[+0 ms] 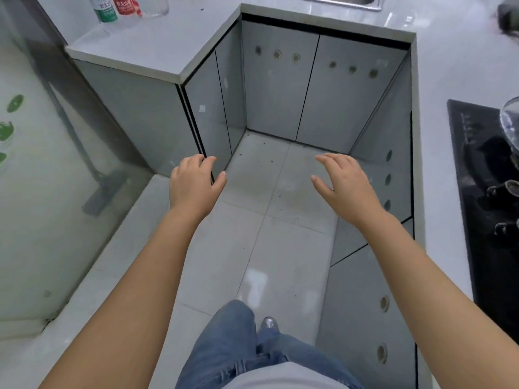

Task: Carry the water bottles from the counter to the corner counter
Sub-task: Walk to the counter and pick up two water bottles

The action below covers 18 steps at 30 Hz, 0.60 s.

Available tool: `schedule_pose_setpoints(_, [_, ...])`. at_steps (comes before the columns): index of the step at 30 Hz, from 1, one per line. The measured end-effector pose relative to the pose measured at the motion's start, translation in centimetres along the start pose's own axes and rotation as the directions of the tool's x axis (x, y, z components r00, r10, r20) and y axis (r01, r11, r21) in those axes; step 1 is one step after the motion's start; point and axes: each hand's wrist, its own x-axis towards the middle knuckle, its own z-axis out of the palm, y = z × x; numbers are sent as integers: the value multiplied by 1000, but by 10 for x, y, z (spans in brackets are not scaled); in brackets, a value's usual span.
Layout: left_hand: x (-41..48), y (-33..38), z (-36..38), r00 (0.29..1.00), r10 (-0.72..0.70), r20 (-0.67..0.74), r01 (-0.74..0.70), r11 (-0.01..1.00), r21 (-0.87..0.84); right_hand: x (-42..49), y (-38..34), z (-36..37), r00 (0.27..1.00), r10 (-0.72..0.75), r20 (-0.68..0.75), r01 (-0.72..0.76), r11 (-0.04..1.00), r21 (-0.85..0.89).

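Two water bottles stand close together on the white counter (157, 46) at the top left, cut off by the frame's upper edge: one with a green label (105, 9), one with a red label (123, 5). A clear glass container (156, 7) stands just to their right. My left hand (195, 183) and my right hand (344, 185) are both held out over the tiled floor, fingers apart, holding nothing. Both hands are far below and in front of the bottles.
Grey cabinet doors (280, 85) wrap around the floor space (264, 220) on three sides. A steel sink (351, 1) sits at the top. A black gas hob (483, 192) with a glass lid lies on the right counter. A glass door (42, 164) stands on the left.
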Motion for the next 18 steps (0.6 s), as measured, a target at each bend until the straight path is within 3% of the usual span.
schedule_pose_setpoints(18, [300, -38, -9, 999, 21, -45, -21, 1000, -1, 309, -13, 6, 995, -71, -68, 72, 997, 10])
